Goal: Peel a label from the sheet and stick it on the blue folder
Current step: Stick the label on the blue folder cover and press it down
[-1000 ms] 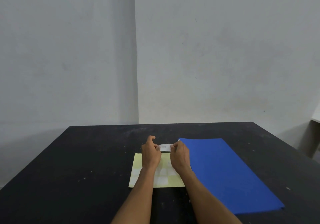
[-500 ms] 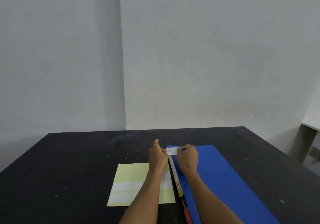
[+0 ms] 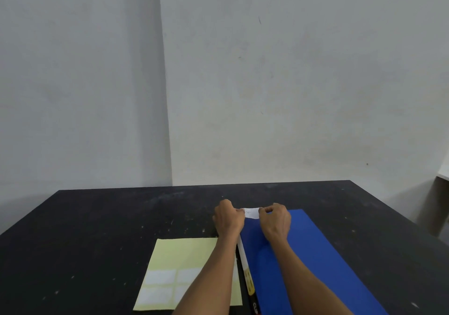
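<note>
A small white label (image 3: 251, 212) is stretched between my two hands at the far left corner of the blue folder (image 3: 313, 254). My left hand (image 3: 228, 220) pinches the label's left end and my right hand (image 3: 275, 221) pinches its right end. The label hangs just at or above the folder's top edge; I cannot tell whether it touches. The pale yellow label sheet (image 3: 179, 256) lies flat to the left of the folder, with a few white labels left near its front; my left forearm crosses its right side.
The black table (image 3: 109, 229) carries both items. A white spine strip with yellow and red marks (image 3: 247, 275) runs along the folder's left edge. Grey walls stand behind the table. A pale piece of furniture (image 3: 443, 176) shows at the far right.
Both hands have carried the label from above the yellow sheet rightward to the folder's far left corner. The view has shifted, so the sheet now lies lower left.
</note>
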